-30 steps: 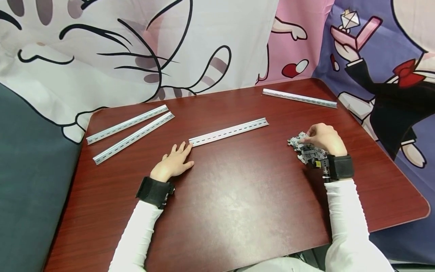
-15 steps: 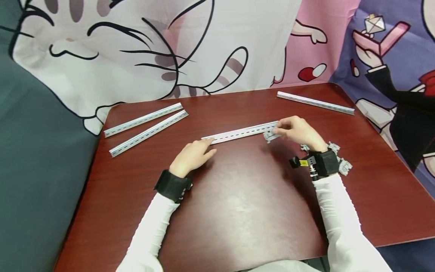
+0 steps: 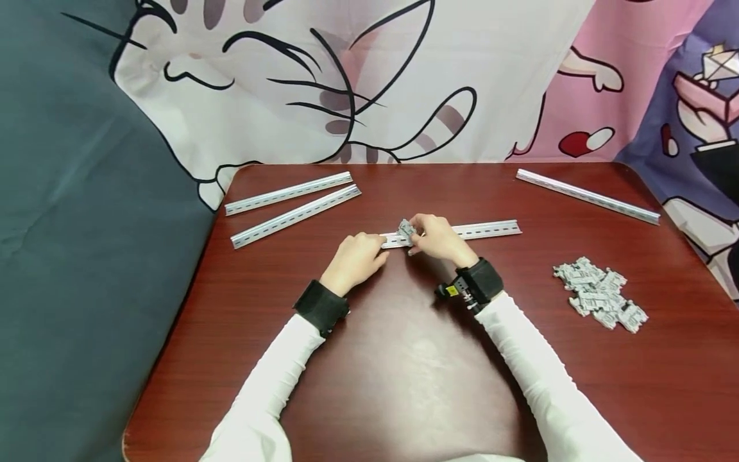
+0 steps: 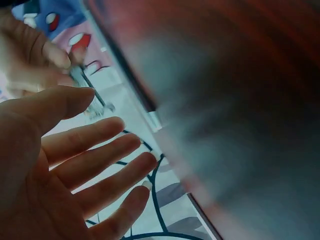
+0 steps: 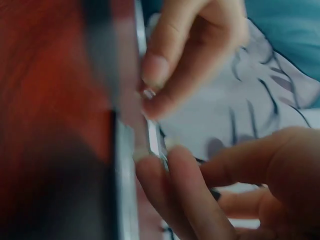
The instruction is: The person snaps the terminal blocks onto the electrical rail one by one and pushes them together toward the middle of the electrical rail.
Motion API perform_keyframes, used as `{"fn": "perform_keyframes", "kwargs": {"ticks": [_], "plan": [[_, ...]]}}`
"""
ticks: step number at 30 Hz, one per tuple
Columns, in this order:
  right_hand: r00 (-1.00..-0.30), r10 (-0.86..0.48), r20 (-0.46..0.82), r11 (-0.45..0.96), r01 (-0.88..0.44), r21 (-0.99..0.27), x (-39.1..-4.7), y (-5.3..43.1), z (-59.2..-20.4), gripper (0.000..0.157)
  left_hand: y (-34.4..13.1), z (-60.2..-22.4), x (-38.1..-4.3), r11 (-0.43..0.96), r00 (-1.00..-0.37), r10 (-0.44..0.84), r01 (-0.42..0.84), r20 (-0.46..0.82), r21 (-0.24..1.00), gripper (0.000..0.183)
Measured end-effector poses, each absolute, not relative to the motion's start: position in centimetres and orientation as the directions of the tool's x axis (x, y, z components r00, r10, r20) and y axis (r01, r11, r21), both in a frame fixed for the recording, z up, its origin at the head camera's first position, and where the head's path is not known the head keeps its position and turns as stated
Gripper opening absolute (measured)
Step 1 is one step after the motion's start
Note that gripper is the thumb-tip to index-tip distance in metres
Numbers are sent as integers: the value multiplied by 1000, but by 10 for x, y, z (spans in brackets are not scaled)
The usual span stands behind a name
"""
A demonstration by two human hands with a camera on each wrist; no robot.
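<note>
A slotted metal DIN rail lies across the middle of the table. My left hand is at its left end, fingertips on the rail; in the left wrist view the fingers look nearly straight. With thumb and fingers my right hand pinches a small grey plastic part, notched in outline, just over the rail near the left fingertips. The right wrist view shows the right fingers close along the rail; most of the part is hidden there.
Several more grey plastic parts lie in a loose pile on the right. Two slotted rails lie at the back left, another rail at the back right. A printed curtain hangs behind the table.
My right hand has taken a grey part from the pile and carried it left, over the middle rail to its left end. My left hand has stayed at that end. The head view has turned left.
</note>
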State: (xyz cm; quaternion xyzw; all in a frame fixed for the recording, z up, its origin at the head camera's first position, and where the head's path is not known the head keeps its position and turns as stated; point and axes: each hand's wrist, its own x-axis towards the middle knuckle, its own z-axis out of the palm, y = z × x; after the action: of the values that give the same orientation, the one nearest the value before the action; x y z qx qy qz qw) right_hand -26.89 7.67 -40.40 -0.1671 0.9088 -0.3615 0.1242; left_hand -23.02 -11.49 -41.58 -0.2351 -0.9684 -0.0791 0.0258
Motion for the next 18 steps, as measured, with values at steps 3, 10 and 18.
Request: {"fn": "perform_keyframes", "kwargs": {"ticks": [3, 10, 18], "plan": [[-937, -337, -89, 722, -197, -663, -268, 59, -410, 18, -117, -420, -231, 877, -881, 468, 472, 65, 92, 26], [-971, -237, -8, 771, -183, -610, -263, 42, -419, 9, -113, -424, -230, 881, -882, 471, 471, 6, 51, 25], [-975, -187, 122, 846, -223, -484, -259, 27, -423, 8, -114, -428, -230, 881, -884, 466, 459, -44, 112, 25]]}}
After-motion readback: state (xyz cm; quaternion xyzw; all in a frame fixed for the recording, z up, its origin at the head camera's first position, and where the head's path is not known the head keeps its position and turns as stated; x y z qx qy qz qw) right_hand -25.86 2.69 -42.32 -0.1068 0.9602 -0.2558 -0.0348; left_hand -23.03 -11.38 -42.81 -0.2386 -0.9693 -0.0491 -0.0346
